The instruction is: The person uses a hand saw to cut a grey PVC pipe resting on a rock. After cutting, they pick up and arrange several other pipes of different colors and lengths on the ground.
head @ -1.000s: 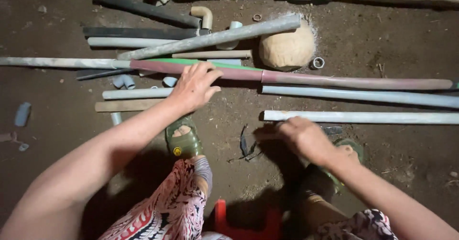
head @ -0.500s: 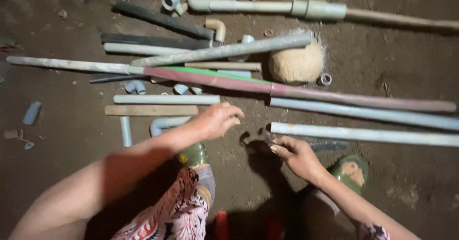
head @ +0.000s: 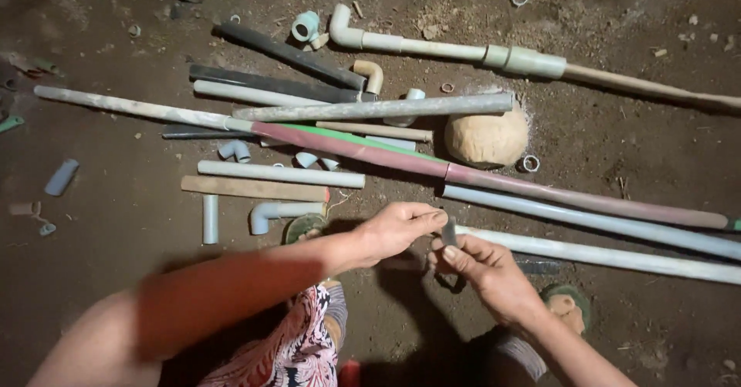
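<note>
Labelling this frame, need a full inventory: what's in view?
small piece: 1, dark, pinched between both hands
long pipes: several, grey, white, reddish, across dirt floor
joined pipe: 1, pale, top
dark pipes: 2, black, upper left
elbows: several, grey-blue, left of centre
wood strip: 1, brown, left
round lump: 1, tan, centre
rings: a few, pale, scattered
sandals: 2, green, by feet
left hand: holds small piece
right hand: holds small piece

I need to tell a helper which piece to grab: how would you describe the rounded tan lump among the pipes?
Find the long reddish pipe crossing the dirt floor diagonally. Just above its middle, under the end of a grey pipe, sits the tan lump. It is the only rounded, stone-like thing among straight pipes and small elbows.
</note>
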